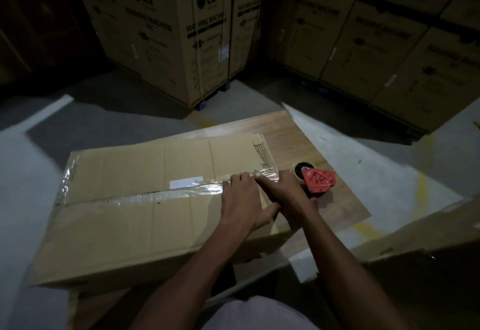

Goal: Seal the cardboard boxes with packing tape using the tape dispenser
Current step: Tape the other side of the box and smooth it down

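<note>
Box (145, 194) is laid flat on the floor, long axis left to right; matte corrugated card, creased; a glossy clear tape (161, 194) strip is seen along the centre seam from the left edge to the right end, wrinkled, shiny. Left hand (242, 199) is spread flat, fingers pressed on the tape near the right end; right hand (288, 192) just beside it, nearer the dispenser (318, 180), apparently curled round its handle, grip partly hidden; dispenser red, hard plastic, off the box's right edge over a wood-grain board (337, 199); cut judged next. Printed cartons (161, 30) stacked behind.
</note>
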Tool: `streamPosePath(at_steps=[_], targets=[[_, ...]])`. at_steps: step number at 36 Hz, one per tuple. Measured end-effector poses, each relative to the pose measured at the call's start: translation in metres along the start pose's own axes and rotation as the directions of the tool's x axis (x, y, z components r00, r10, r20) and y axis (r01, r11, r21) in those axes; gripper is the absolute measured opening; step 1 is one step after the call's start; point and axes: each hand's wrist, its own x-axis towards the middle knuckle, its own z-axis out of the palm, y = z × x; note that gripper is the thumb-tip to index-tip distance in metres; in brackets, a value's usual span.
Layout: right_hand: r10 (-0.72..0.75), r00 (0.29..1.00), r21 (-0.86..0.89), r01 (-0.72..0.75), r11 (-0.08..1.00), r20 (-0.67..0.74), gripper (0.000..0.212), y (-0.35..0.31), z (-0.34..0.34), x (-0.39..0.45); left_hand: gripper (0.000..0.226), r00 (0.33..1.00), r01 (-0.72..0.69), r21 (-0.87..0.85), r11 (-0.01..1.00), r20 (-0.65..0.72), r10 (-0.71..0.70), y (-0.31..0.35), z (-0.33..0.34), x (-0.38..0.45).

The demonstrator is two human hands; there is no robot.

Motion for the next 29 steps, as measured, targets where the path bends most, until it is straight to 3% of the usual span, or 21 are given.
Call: streamPosePath(at_steps=[4,8,15,18,23,29], targets=[[-0.085,0.996,-0.103,0.081,0.991,-0.034,0.036,0.005,-0.004,0.006,0.096,1.000,0.011,-0.001,1.000,0.001,-0.011,0.001,0.002,-0.001],[-0.060,0.997,-0.103,0.055,0.993,-0.051,0.031,0.009,-0.012,0.016,0.093,1.000,0.019,0.001,1.000,-0.009,-0.019,0.005,0.001,0.003],[-0.065,0.992,-0.139,0.079,0.987,0.106,0.049,0.004,-0.041,0.038,0.100,0.999,0.047,0.036,0.998,0.010,-0.047,0.018,0.002,0.013],[-0.060,0.990,-0.142,0.079,0.987,0.129,0.044,0.004,-0.048,0.044,0.104,0.995,0.098,-0.033,0.995,0.036,-0.096,0.028,0.009,0.008],[-0.070,0.995,-0.263,0.085,0.961,0.066,0.066,0.007,-0.043,0.043,0.102,0.993,0.116,-0.062,0.991,0.042,-0.114,0.031,0.014,0.006],[-0.116,0.993,-0.327,0.109,0.939,0.000,0.057,0.011,-0.039,0.047,0.101,0.993,0.109,-0.058,0.992,0.051,-0.107,0.033,0.009,0.006]])
